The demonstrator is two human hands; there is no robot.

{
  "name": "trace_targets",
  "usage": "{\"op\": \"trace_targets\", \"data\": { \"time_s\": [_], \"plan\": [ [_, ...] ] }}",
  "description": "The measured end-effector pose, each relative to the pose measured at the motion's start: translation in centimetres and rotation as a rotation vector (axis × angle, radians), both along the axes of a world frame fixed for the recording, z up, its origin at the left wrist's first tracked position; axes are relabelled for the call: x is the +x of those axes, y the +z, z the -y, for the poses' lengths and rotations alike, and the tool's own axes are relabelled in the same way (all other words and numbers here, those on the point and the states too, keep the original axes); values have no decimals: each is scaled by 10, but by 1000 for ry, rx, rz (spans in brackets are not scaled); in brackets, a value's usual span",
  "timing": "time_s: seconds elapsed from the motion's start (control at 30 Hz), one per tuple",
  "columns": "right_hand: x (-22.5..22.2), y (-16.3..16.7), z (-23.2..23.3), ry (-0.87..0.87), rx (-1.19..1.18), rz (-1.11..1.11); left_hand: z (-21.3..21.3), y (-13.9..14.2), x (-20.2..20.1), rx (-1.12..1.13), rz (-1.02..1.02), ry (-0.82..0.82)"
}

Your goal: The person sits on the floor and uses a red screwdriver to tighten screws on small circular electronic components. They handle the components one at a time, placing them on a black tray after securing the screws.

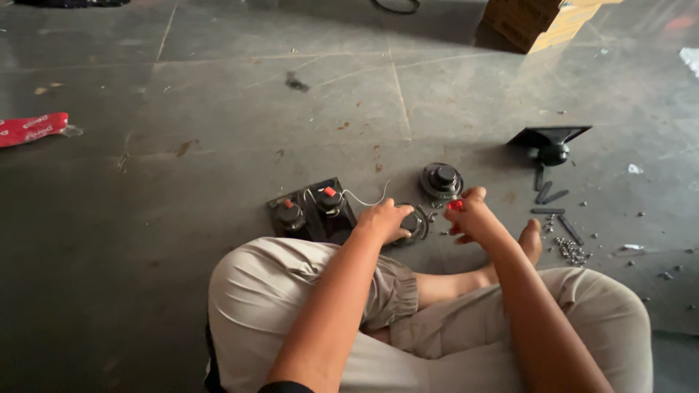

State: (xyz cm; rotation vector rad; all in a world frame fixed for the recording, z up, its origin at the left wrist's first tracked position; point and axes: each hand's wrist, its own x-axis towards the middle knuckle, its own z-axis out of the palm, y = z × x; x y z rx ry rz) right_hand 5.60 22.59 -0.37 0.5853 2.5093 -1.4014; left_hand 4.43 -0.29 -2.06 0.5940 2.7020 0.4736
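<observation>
We find the left hand (384, 220) just below centre of the frame, curled down over a round black speaker driver (413, 224) that lies on the floor, gripping its top; only the driver's right edge shows past the knuckles. The right hand (473, 215), just to the right, is closed around a red-handled tool (455, 205), of which only the red end is visible, so we cannot tell its kind. Directly above that hand a second round driver (441, 180) sits face up on the floor. Left of the left hand lies a black panel (313, 211) carrying two round parts with red caps, and a thin pale wire (368, 198) curves from it toward the hands. The surface is a dark grey stone floor (218, 109) with visible joints, stains and scattered grit. At right centre we note a black horn-shaped piece (551, 140), several dark strips (553, 196) beneath it, and a heap of small screws (571, 251) beside the person's bare foot (531, 240). A cardboard box (539, 20) stands at the upper right, and a red wrapper (33, 129) lies at the left edge. The person's crossed legs in beige trousers (291, 291) fill the lower frame.
</observation>
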Motion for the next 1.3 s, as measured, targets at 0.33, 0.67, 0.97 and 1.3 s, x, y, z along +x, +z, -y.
{"op": "trace_targets", "data": {
  "time_s": [0.33,0.67,0.97,1.3],
  "plan": [
    [-2,-6,-9,473,378,-257,-2,-1,0,-5,2,-14],
    [-6,-15,-16,512,228,-155,-3,7,2,-28,15,-12],
    [-4,-13,-10,519,219,-153,-3,8,3,-19,4,-14],
    [4,9,-1,471,304,-154,-4,12,4,-41,39,-5]
  ]
}}
